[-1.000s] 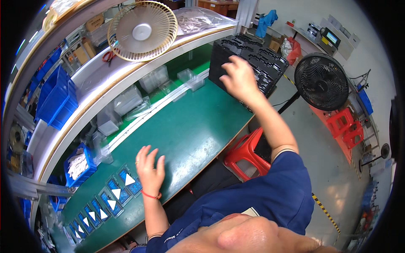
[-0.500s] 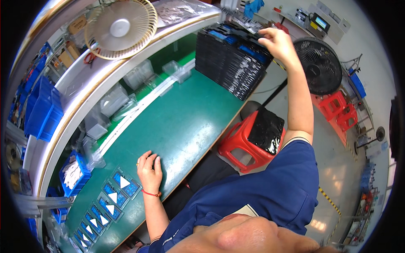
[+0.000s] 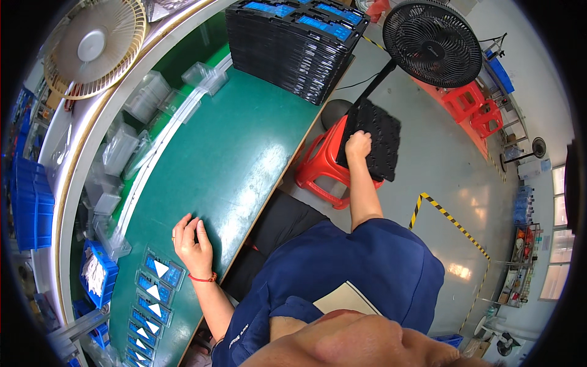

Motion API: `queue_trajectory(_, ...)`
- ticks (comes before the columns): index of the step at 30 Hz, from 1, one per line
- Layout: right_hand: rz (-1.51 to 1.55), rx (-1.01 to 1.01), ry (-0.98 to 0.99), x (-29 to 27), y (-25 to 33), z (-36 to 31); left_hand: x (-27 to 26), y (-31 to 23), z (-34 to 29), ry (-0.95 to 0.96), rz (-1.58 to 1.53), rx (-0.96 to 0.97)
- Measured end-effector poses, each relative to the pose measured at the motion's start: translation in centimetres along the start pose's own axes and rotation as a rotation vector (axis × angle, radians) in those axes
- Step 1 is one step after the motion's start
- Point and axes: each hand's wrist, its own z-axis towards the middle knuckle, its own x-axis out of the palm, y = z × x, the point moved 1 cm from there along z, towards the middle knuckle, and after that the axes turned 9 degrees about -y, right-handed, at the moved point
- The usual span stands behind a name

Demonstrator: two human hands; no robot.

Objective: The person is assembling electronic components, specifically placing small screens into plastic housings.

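Observation:
My right hand [image 3: 359, 145] is closed on the near edge of a black plastic tray [image 3: 380, 137], which has a bumpy moulded surface. The tray is over a red plastic stool [image 3: 324, 162] and hides most of its seat; whether it rests there fully I cannot tell. My left hand [image 3: 194, 244] lies on the green table [image 3: 244, 147], fingers loosely bent and apart, with nothing in them. Just left of it runs a row of flat blue pieces in clear packs [image 3: 164, 270], each with a white triangle. At the table's far end rises a tall stack of black trays [image 3: 275, 52], blue pieces showing in the top one.
A black standing fan [image 3: 431, 52] is beyond the stool. Along the table's left side sit clear plastic boxes [image 3: 147, 95] and a blue bin [image 3: 98, 272] of white pieces. A pale fan [image 3: 92, 46] is on the shelf above. More red stools [image 3: 461, 101] stand farther off.
My right hand has come from the top of the stack down to the stool, now with a black tray in its grip. The view has shifted right; my left hand stays on the table.

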Motion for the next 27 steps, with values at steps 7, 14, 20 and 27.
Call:
queue_trajectory(7, 0.044, 0.064, 0.245, 8.0, -0.4, -0.9, 0.2, 0.9, -0.1, -0.070, 0.027, 0.008)
queue_trajectory(14, 0.111, 0.131, 0.325, 8.4, -0.4, -1.2, 0.2, 0.6, 0.2, -0.090, 0.028, 0.043)
queue_trajectory(20, 0.148, 0.156, 0.327, 4.0, 0.1, -1.8, -0.4, 0.6, 0.1, -0.251, 0.111, 0.144)
queue_trajectory(27, 0.688, -0.148, -0.226, -0.3, 3.8, -1.6, -1.1, -0.2, -1.2, -0.405, 0.196, 0.239)
